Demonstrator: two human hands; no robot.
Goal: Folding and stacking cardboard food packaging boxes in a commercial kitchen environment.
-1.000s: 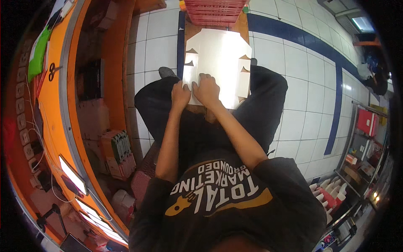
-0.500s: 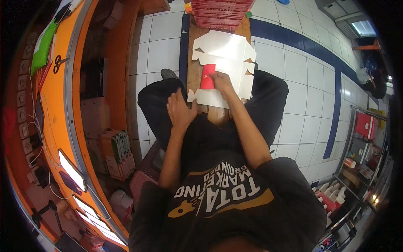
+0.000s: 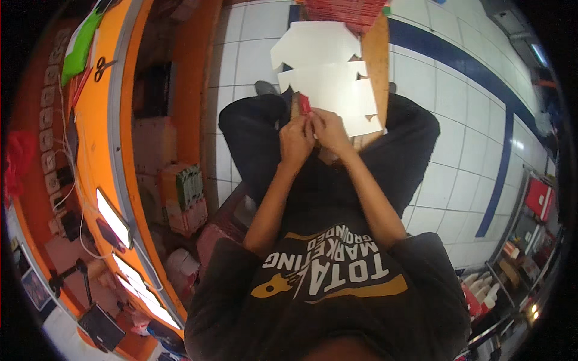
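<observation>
A small red piece of card (image 3: pixel 305 104) is pinched between my two hands. It looks narrow from here, so it is tilted or folded; which one, I cannot tell. My left hand (image 3: pixel 297 139) closes on its near end with the fingers bunched. Right against it, my right hand (image 3: pixel 330 129) grips the same end from the other side. Beneath and beyond the hands, a flat white die-cut cardboard sheet (image 3: pixel 325 66) with notched edges lies on a wooden bench (image 3: pixel 378 57) between my knees.
A red plastic crate (image 3: pixel 346 12) stands at the bench's far end. To the left runs an orange counter (image 3: pixel 99 144) with scissors (image 3: pixel 103 69), a green packet (image 3: pixel 82 51) and cables. Stacked boxes (image 3: pixel 182 195) sit below it. Shelves with a red box (image 3: pixel 537 197) are at the right.
The red card has turned from lying face-up to narrow in view. My left hand has come across from the sheet's left edge to hold it too. The white sheet has shifted and turned.
</observation>
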